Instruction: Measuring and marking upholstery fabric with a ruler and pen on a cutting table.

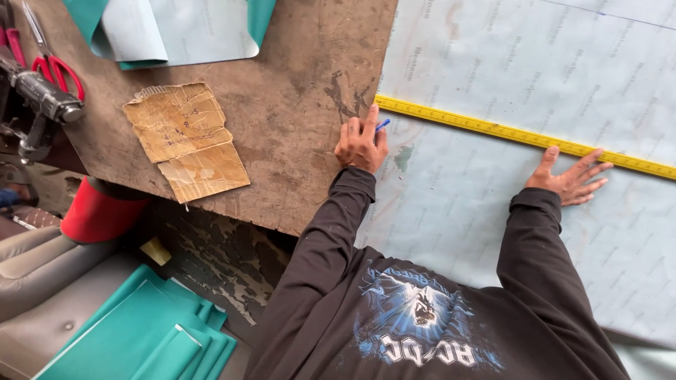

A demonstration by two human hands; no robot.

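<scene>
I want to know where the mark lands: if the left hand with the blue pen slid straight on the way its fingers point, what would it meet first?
Most likely the yellow ruler: the left hand is right beside its near end.

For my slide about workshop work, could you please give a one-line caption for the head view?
Left hand holds a blue pen at the yellow ruler; right hand presses it onto the pale sheet.

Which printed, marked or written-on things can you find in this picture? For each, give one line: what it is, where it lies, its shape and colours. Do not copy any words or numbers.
Cardboard piece: on the brown worktable, left of the left hand; torn, tan, with handwritten marks.
Ruler: across the pale sheet, under the right hand; long, yellow, with printed marks.
Pale sheet: covers the table's right side; grey-white, with faint repeated printing.
</scene>
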